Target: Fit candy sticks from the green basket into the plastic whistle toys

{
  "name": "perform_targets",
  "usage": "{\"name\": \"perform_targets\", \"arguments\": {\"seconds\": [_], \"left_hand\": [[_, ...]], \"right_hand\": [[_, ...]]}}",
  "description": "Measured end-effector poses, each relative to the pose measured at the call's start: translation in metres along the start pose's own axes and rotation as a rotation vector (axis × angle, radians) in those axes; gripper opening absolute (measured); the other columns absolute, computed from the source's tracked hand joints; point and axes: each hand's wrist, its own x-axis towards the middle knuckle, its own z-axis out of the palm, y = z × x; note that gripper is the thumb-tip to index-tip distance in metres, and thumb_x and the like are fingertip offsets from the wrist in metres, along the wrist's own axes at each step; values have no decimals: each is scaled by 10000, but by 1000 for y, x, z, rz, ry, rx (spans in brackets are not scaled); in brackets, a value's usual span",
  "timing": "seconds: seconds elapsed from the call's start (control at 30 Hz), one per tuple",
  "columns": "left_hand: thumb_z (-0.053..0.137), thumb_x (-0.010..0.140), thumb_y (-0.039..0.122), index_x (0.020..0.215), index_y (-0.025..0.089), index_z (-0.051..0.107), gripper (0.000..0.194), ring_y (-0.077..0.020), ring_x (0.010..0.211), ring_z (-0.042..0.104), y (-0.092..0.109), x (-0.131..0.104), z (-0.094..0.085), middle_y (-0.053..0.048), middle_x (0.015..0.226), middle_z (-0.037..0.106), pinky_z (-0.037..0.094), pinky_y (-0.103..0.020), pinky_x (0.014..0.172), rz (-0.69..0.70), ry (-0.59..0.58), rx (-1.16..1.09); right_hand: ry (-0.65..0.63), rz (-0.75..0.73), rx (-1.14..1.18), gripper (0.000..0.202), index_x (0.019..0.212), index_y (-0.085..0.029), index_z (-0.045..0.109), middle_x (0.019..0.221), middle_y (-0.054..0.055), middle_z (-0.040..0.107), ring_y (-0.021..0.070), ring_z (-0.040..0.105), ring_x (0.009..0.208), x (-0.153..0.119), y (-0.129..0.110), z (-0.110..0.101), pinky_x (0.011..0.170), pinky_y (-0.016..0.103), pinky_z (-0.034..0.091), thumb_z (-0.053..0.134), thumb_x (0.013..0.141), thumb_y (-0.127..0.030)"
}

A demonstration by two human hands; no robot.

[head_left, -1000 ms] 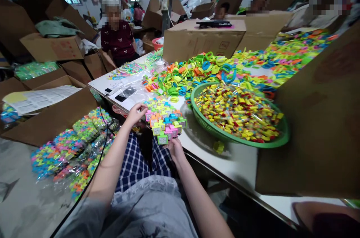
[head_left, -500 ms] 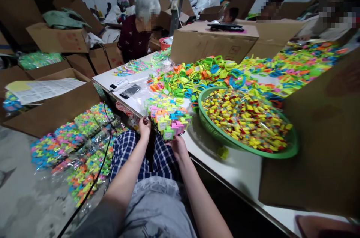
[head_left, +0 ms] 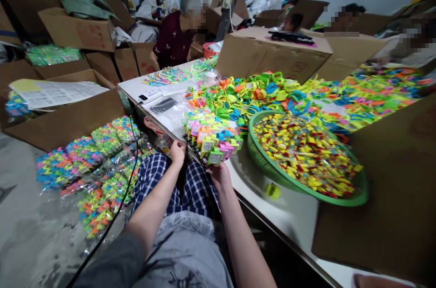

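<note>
A block of toy watches (head_left: 213, 140) with square faces, in pink, green, yellow, orange and blue, rests at the near edge of the white table. My left hand (head_left: 178, 152) is at the table edge, left of the block. Its fingers are curled closed, and what they pinch is too small to make out. At the block's near lower corner is my right hand (head_left: 220, 176), fingers closed and partly hidden under the front watches. I cannot tell exactly what it grips. Dark strap ends show beneath the block, between the hands.
A green basket (head_left: 255, 142) of small yellow-and-red wrapped pieces stands at right. Behind lie loose colourful watch bands (head_left: 248, 97). Bagged watch packs (head_left: 85, 156) cover the floor at left beside an open carton (head_left: 68, 120). A person (head_left: 173, 38) is across the table.
The view has shifted, so most of the scene sits a little lower and further right. Both hands stay beside the block of watches, with little visible change in their grip.
</note>
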Motion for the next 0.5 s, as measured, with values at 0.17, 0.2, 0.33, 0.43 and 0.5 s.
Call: {"name": "perform_targets", "arguments": {"seconds": [0.17, 0.2, 0.33, 0.43, 0.5], "left_hand": [[557, 726, 169, 600, 185, 507, 137, -136, 625, 544, -2, 5, -4, 31, 589, 544, 395, -218, 623, 161, -208, 50], [559, 717, 166, 589, 183, 504, 141, -132, 605, 533, -1, 6, -5, 35, 568, 532, 391, -214, 606, 190, -244, 59], [600, 665, 167, 554, 176, 515, 141, -122, 543, 504, 0, 8, -24, 44, 518, 519, 391, -212, 560, 303, -350, 108], [571, 697, 179, 529, 182, 513, 177, -138, 582, 518, 8, 9, -50, 26, 542, 529, 418, -236, 608, 394, -296, 154], [488, 780, 203, 563, 188, 529, 222, -168, 707, 550, 24, 15, -67, -12, 636, 565, 438, -274, 721, 451, -180, 173]], "right_hand": [[-5, 49, -8, 228, 692, -159, 613, 577, 8, 635, 129, 565, 497, 5, -6, 11, 404, 206, 454, 498, 498, -124], [-6, 57, -12, 229, 693, -159, 614, 573, 9, 635, 130, 561, 492, 7, -6, 13, 400, 207, 452, 494, 502, -124], [-12, 63, -28, 177, 648, -161, 595, 554, 12, 632, 130, 555, 482, 17, -2, 17, 396, 207, 447, 489, 510, -126], [-27, 41, -37, 131, 621, -169, 565, 552, -1, 621, 125, 552, 485, 22, 3, 18, 397, 205, 451, 497, 520, -121], [-38, 29, -47, 121, 613, -170, 549, 549, 3, 615, 132, 556, 489, 24, 6, 17, 389, 211, 451, 496, 515, -123]]}}
